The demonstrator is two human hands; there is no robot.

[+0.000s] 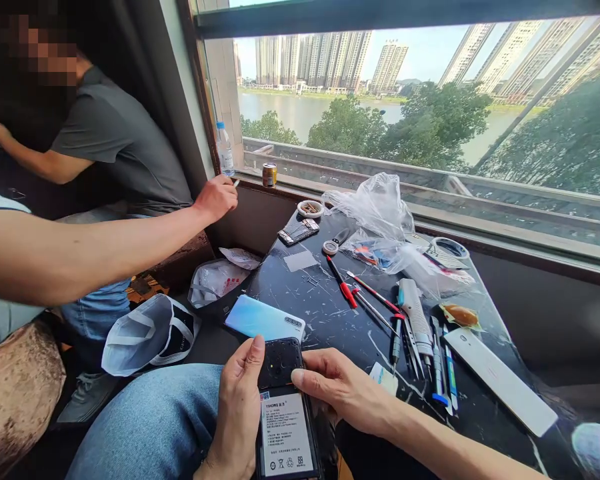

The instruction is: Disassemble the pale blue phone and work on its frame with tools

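Note:
My left hand (239,413) grips the left edge of a black smartphone (280,363) in front of me. The phone lies face down with its back open, showing a white-labelled battery (286,433). My right hand (340,385) presses its thumb and fingers against the phone's upper right edge. Beyond the phone lie a pale blue smartphone (265,319) and a scatter of small repair tools (410,340) on a black marble-patterned table (300,300). Among them are red-handled screwdrivers and tweezers. My blue jeans (145,427) fill the lower left.
A co-worker's arm (95,247) crosses from the left, its hand holding a cigarette. Another person (125,140) sits behind it. A white phone panel (500,381), plastic bags (375,213), an ashtray (310,209), a can (269,175), a bottle (225,150) and a face mask (147,333) lie about.

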